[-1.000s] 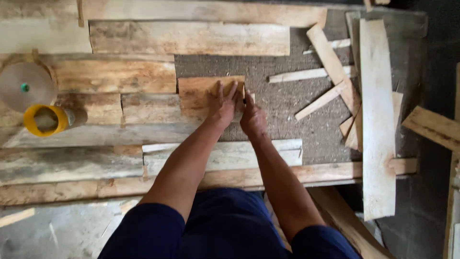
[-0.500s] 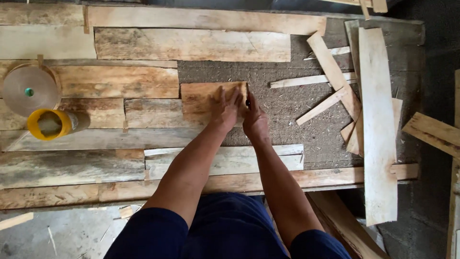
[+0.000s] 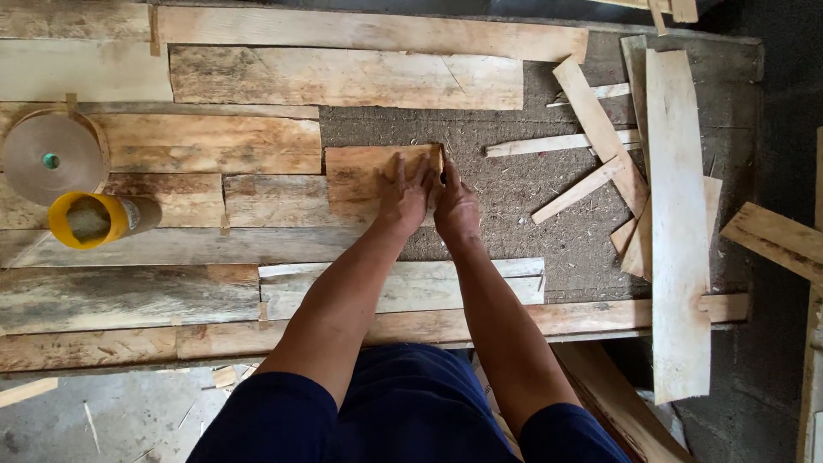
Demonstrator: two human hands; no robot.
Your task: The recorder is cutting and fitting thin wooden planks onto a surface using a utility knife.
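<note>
Nearest the camera, two bare forearms reach out from dark blue sleeves over the long planks at the near edge of the workbench (image 3: pixel 729 51), among them a pale plank (image 3: pixel 403 285) lying crosswise under the arms. Just beyond it, the left hand (image 3: pixel 403 193) lies flat with fingers spread on the right end of a short rectangular wood piece (image 3: pixel 364 176), pressing rather than gripping it. The right hand (image 3: pixel 457 208) sits just beside it at the piece's right edge, fingers curled and partly clenched; whether it pinches a small tool or only the edge cannot be told. The short piece rests on the bench's rough fibrous surface, its left end butted against a weathered board (image 3: pixel 274 199) in the row of laid planks, so the step in hand looks like seating this piece into the patchwork of boards. A next move would call for keeping its edges flush with its neighbours while the flat hand holds it from sliding. To the left stand a yellow-rimmed roll (image 3: pixel 90 219) and a brown paper tape roll (image 3: pixel 51 157). To the right lie loose thin offcut strips (image 3: pixel 591 141) and a tall pale board (image 3: pixel 677 223). Farthest off, a long weathered plank (image 3: pixel 343 77) runs across the bench.
</note>
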